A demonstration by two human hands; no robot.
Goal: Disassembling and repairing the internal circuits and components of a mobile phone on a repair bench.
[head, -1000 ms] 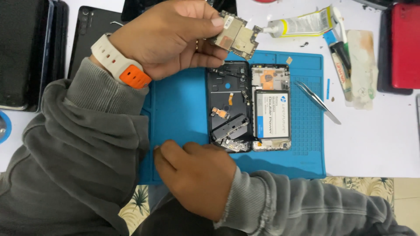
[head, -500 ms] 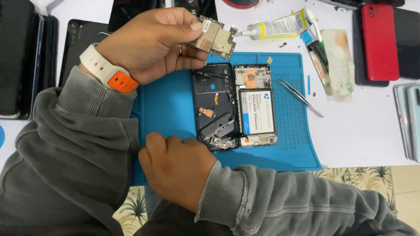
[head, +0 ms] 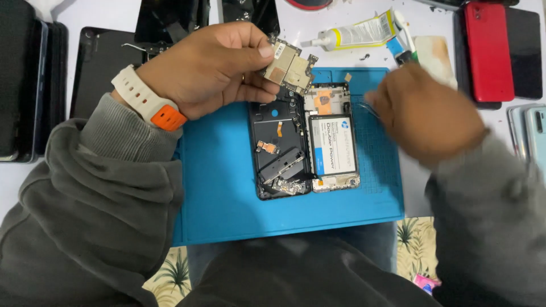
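My left hand (head: 207,68), with a white and orange watch on the wrist, pinches a small phone circuit board (head: 288,67) above the top edge of a blue work mat (head: 222,187). On the mat lie an opened black phone back cover (head: 278,150) and, beside it on the right, a phone frame with a battery (head: 333,142). My right hand (head: 426,113) is blurred over the mat's right edge, fingers curled, where thin metal tweezers (head: 371,109) just show at the fingertips. Whether it grips them I cannot tell.
A glue tube (head: 355,32) lies at the back. A red phone (head: 489,51) and a dark phone sit at the far right, pale phones (head: 532,133) below them. Black phones and screens (head: 34,85) are stacked at the left. A stained cloth (head: 432,51) lies near the tube.
My right hand left the mat's front edge and swung up to the right side by the tweezers. My left hand still holds the board in the same spot.
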